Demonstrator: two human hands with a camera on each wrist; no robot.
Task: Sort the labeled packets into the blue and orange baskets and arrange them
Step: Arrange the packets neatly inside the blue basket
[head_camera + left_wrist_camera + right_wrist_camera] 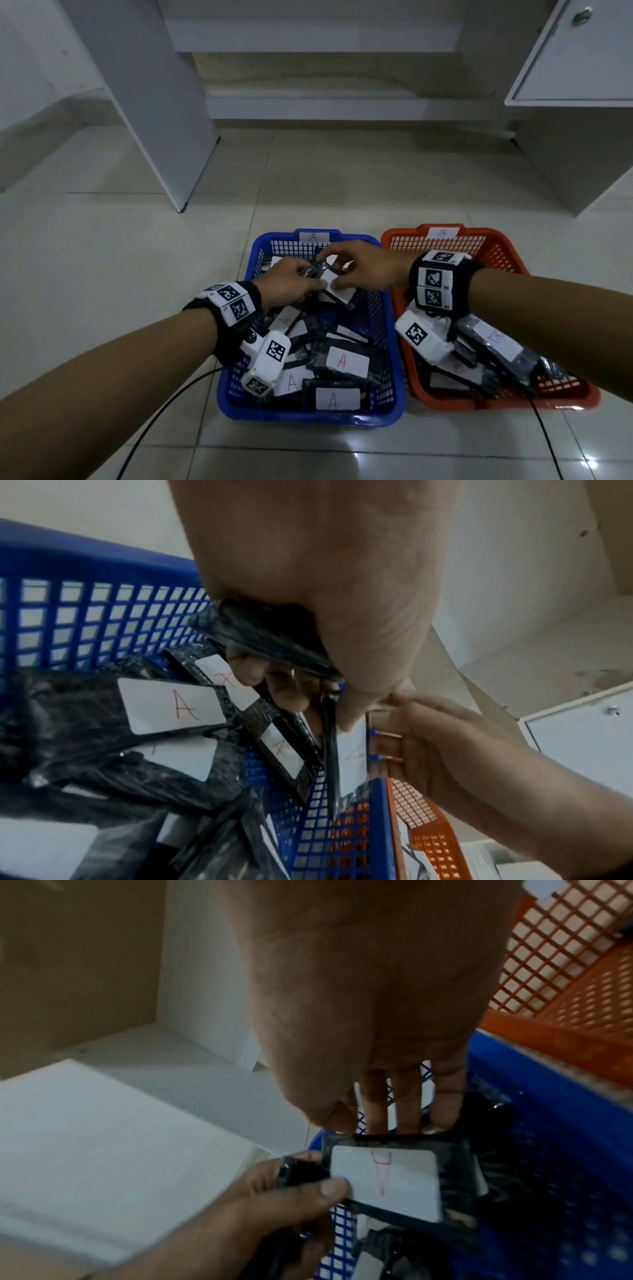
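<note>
The blue basket (308, 416), tagged A, holds several black packets with white A labels (346, 359). To its right the orange basket (496, 404), tagged B, holds black packets, one labelled B (496, 339). Both hands meet over the far half of the blue basket. My left hand (291, 281) grips a bunch of black packets (274, 639), and its thumb (329, 1188) presses on the label of one A packet (387, 1180). My right hand (363, 267) pinches that same packet (352, 758) at its far edge, fingers (407, 1110) lying behind it.
Both baskets sit on a pale tiled floor. A white cabinet panel (154, 102) stands at the back left and a white cabinet door (575, 51) at the back right. A black cable (164, 411) runs across the floor under my left forearm.
</note>
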